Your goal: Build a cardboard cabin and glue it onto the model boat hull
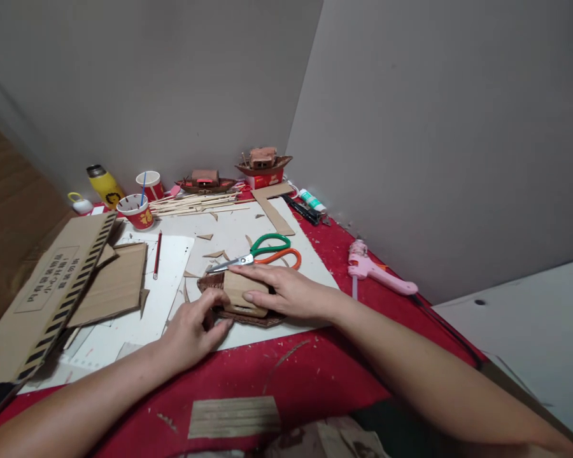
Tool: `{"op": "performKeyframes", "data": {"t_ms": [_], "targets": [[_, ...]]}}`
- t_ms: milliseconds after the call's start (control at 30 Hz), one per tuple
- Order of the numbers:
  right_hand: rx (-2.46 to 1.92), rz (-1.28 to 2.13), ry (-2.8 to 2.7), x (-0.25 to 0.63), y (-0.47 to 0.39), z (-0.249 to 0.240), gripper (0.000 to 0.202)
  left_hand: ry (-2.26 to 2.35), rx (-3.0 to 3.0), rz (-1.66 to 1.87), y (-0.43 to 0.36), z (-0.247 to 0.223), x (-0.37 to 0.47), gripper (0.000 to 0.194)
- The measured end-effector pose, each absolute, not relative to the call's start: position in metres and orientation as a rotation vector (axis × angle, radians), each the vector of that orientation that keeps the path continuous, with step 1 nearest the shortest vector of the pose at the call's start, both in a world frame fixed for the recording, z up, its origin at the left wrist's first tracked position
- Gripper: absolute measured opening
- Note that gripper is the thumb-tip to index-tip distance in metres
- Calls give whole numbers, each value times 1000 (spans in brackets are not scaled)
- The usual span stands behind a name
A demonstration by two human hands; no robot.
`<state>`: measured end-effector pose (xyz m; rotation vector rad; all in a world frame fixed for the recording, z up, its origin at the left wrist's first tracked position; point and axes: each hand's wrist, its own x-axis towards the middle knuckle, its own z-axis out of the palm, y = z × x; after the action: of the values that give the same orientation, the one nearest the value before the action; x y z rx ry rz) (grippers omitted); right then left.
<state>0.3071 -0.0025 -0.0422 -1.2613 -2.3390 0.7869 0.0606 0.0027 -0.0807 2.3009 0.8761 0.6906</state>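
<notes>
A small brown model boat (pixel 212 282) lies on the white board, with a light tan cardboard cabin piece (pixel 241 289) sitting over its middle. My left hand (pixel 195 324) is closed at the boat's near left side, its index finger against the cabin piece and its thumb by the hull's near rim. From the right, my right hand (pixel 286 292) grips the cabin piece, fingers along its top and far edge; it hides the boat's right end. Just beyond the boat are scissors (pixel 253 256) with one green and one orange handle.
A pink hot glue gun (pixel 379 273) rests on the red cloth at right. Cardboard sheets (pixel 48 286) and a pencil (pixel 158 254) lie at left. At the back are paper cups (pixel 138 216), wooden sticks (pixel 200 203), a yellow bottle (pixel 105 186) and two finished-looking model boats (pixel 263 166).
</notes>
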Motion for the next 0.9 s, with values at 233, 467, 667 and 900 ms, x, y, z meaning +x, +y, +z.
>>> {"op": "performKeyframes", "data": {"t_ms": [233,467,667,900], "targets": [[-1234,815,-2310,308,0,-42,57,822,2223,738,6,-85,64,22],[-1190,831,-2296,309,-1,-43,57,795,2149,747,7,-81,68,37],[-1180,842,-2297,309,-2,-44,56,840,2122,772,5,-79,69,41],[-1223,796,-2292,312,-2,-47,60,849,1890,790,3,-72,72,39]]}}
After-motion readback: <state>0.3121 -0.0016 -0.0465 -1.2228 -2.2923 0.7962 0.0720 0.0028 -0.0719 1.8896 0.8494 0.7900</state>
